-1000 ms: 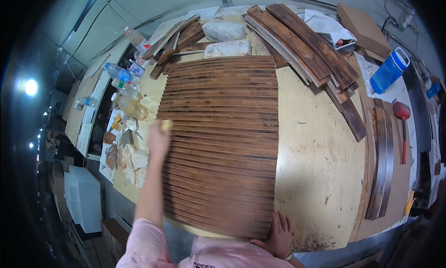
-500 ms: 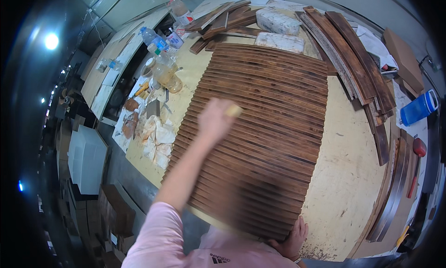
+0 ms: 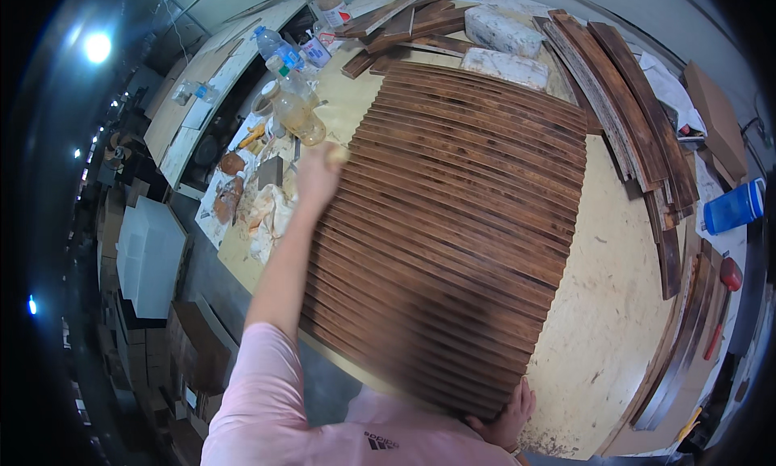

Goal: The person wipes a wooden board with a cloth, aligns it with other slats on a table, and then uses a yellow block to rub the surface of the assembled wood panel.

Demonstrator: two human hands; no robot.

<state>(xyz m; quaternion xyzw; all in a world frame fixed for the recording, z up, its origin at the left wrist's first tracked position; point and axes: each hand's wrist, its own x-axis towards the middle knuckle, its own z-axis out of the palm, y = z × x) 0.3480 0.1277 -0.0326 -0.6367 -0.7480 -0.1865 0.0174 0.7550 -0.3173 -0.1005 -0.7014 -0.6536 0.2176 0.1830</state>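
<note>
A large panel of dark brown ribbed wooden slats [image 3: 461,199] lies on the pale worktable. My left hand [image 3: 318,179] is at its left edge, closed round a small pale-yellow sponge-like pad [image 3: 338,154]; its exact kind is hard to tell. At the panel's near right corner, my right hand [image 3: 511,417] grips the edge, thumb on the near side and fingers along the right side. Close to my left hand are a crumpled stained cloth [image 3: 271,219], a grey block [image 3: 271,172] and a bottle of yellowish liquid [image 3: 303,122].
Several bottles, one a clear bottle with a blue label [image 3: 275,47], stand at the back left. Brown boards [image 3: 606,94] and white wrapped blocks [image 3: 505,31] lie along the far side. A blue jug [image 3: 731,208] and a red-headed mallet [image 3: 730,274] are at right.
My left hand has moved left with the yellow pad, from over the slats to the panel's left edge. My right hand stays at the corner. The whole view has shifted slightly.
</note>
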